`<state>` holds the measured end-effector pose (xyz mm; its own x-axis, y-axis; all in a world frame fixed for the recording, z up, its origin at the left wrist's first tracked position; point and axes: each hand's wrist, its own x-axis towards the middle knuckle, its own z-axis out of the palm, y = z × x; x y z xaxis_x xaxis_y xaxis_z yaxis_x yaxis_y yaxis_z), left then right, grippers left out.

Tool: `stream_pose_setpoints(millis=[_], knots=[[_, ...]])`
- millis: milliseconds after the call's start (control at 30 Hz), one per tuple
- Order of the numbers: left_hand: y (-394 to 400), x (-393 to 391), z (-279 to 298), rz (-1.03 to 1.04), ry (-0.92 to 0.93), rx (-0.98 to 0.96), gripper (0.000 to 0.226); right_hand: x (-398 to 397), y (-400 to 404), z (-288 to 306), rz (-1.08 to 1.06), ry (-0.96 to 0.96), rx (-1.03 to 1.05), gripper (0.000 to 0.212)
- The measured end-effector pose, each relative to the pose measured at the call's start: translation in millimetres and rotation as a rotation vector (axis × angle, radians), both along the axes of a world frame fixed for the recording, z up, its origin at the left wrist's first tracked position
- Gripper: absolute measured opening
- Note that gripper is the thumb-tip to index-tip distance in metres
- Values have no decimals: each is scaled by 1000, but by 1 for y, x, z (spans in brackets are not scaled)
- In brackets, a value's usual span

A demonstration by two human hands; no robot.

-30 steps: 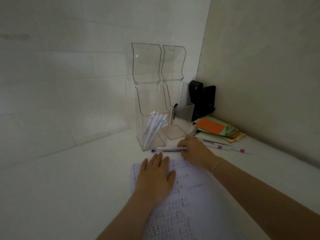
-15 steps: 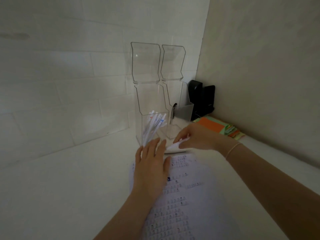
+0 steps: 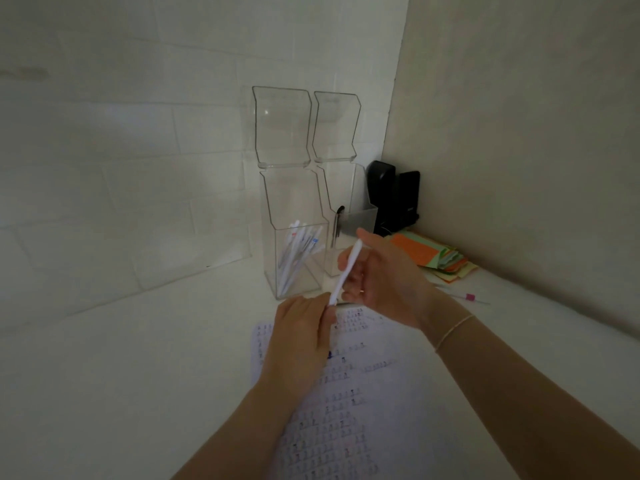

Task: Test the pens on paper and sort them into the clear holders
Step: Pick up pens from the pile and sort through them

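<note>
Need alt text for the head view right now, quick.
Both hands hold a white pen above the test paper: right hand grips the barrel, left hand pinches its lower end. Behind stand two open clear holders, the left holder containing white pens.

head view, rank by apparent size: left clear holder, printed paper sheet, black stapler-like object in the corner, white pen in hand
1. printed paper sheet, though nearness to the camera enlarges it
2. left clear holder
3. black object
4. white pen, held by the right hand, left hand at its lower end

2 clear glossy plastic holders point(image 3: 294, 258) — smooth white plastic pen point(image 3: 346, 271) — matt printed paper point(image 3: 363, 410).
</note>
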<state>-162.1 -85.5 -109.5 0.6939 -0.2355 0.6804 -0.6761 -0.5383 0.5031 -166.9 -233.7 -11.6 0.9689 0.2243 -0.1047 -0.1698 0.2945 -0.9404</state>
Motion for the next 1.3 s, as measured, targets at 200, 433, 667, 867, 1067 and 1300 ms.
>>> stream_pose_setpoints(millis=[200, 433, 667, 867, 1067, 1300], knots=[[-1, -5, 7, -1, -33, 5, 33, -15, -8, 7, -21, -40, -28, 47], [-5, -21, 24, -170, 379, -290, 18, -20, 1, -12, -515, -328, -462, 23], [1, -20, 36, -426, 825, -810, 25, -22, 0, -43, -132, -1245, -1447, 47], [3, -17, 34, -631, 1015, -880, 18, -23, 7, -34, -91, -1339, -1499, 30], [3, -10, 29, -540, 1076, -955, 36, -14, 25, 8, -429, -442, -433, 43], [-4, -7, 17, -247, 703, -538, 17, -1, 17, 7, -363, -140, 226, 38]])
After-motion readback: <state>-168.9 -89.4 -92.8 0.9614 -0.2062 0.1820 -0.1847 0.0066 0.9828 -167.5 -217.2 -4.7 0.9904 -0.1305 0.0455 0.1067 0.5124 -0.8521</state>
